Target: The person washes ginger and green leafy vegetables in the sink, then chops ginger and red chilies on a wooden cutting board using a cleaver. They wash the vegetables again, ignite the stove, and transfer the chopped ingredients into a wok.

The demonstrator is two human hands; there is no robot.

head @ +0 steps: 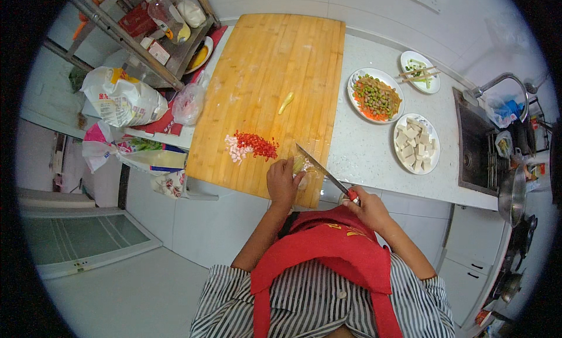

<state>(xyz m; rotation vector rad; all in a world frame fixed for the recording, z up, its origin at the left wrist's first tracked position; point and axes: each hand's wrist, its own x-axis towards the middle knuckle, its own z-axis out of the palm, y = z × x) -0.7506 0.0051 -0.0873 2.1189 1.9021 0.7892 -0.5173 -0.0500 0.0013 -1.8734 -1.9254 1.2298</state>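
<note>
My right hand [369, 209] grips the red handle of a kitchen knife [322, 166]; its blade slants up and left over the near right part of a bamboo cutting board [272, 61]. Beside the blade, my left hand [283, 184] holds a pale yellow vegetable piece [299, 164] on the board with fingertips and thumb. Whether the edge touches that piece is unclear. Finely chopped red pepper [259, 145] lies left of my fingers, next to small pink diced bits [237, 150]. Farther up the board rests another slender yellow piece [286, 103].
On the right counter stand a plate of beans and carrot shreds [376, 96], a plate of white tofu cubes [416, 144], and a small plate [434, 86] with chopsticks across it. Beyond is a sink [472, 153]. A metal shelf [127, 39] and a white sack [125, 98] border the left.
</note>
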